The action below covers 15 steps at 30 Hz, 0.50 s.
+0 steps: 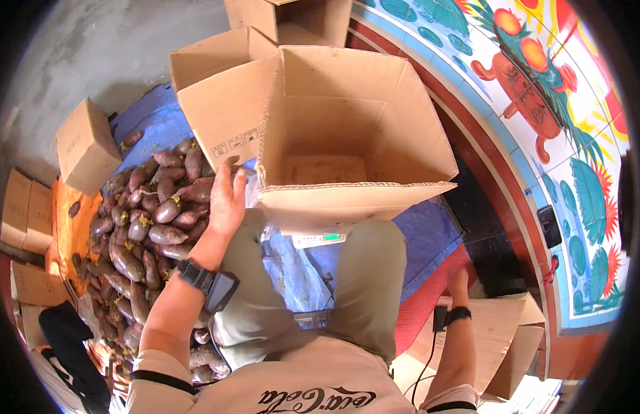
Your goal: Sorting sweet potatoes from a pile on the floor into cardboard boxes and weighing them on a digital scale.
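An upright open cardboard box (pixel 354 207) stands before my knees, flaps folded outward, with bare cardboard showing at its bottom. My left hand (pixel 229 196) is by the lower edge of its left flap (pixel 227 117), fingers stretched out and apart; I cannot tell whether they touch the cardboard. Beside that hand spreads a large heap of purple-skinned sweet potatoes (pixel 151 214). Low on the right, my right hand (pixel 460 276) hangs next to a red cloth (pixel 430 293); its fingers are hard to make out against the red. Under the box shows a scale (pixel 320 241) with a lit green display.
More open cartons (pixel 313 24) stand behind the box. A closed carton (pixel 89 146) and several others line the left wall. Another carton (pixel 499 331) sits by my right arm. Blue sheeting (pixel 151 117) covers the floor, and a painted tile wall (pixel 527 172) curves along the right.
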{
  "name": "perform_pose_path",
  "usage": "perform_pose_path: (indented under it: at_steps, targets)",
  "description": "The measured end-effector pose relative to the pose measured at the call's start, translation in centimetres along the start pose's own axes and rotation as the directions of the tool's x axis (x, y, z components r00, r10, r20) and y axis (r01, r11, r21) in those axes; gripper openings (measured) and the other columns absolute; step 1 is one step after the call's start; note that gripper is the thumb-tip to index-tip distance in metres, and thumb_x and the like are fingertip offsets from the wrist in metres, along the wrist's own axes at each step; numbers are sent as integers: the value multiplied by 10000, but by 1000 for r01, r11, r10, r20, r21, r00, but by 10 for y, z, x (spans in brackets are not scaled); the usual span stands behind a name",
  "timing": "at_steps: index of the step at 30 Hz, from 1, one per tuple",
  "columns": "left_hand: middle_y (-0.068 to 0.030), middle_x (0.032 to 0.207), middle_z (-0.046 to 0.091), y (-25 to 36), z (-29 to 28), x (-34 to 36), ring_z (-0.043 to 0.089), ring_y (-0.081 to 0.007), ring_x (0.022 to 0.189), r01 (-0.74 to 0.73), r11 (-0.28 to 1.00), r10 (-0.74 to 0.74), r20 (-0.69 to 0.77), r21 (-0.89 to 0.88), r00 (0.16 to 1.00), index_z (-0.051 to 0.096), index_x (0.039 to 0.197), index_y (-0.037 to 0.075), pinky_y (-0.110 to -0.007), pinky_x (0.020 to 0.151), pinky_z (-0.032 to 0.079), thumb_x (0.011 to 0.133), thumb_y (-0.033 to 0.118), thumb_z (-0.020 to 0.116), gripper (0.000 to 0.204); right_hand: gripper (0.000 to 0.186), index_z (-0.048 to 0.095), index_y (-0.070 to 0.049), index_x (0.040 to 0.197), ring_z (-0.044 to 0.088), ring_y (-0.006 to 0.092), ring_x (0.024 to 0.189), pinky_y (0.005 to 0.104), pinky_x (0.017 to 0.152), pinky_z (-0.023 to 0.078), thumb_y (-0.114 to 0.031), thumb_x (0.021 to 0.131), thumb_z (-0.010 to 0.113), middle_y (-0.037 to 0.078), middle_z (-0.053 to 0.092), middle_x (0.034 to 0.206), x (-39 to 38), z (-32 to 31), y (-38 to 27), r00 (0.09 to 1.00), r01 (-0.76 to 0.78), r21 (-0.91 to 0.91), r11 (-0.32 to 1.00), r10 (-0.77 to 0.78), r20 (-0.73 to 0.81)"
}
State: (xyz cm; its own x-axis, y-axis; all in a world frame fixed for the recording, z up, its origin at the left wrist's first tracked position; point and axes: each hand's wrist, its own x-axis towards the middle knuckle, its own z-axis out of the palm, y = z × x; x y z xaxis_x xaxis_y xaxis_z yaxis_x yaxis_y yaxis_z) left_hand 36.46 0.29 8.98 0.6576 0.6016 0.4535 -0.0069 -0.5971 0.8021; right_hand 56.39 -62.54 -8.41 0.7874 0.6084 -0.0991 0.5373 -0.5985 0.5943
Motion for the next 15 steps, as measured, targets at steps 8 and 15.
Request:
perform_pose_path:
  at_steps: [8,15]
  targets:
    - [-132,1292,380,14,12,-5,421,-227,1121,505,746,-505,125,-433,854,282,1331,96,-349,884,355,930,453,280,536,369,535,-32,1093,548,184,932,347,802,418,-324,899,421,58,580,1044,162,-260,-28,872,-48,893,-447,418,256]
    - [-80,1371,296,16,37,-8,300,-210,1238,392,594,-322,240,-703,916,232,1350,25,-324,1032,222,882,574,277,723,458,463,-84,1156,466,205,1085,370,918,341,-449,881,427,47,523,1152,181,-295,-76,889,-32,599,-800,251,383]
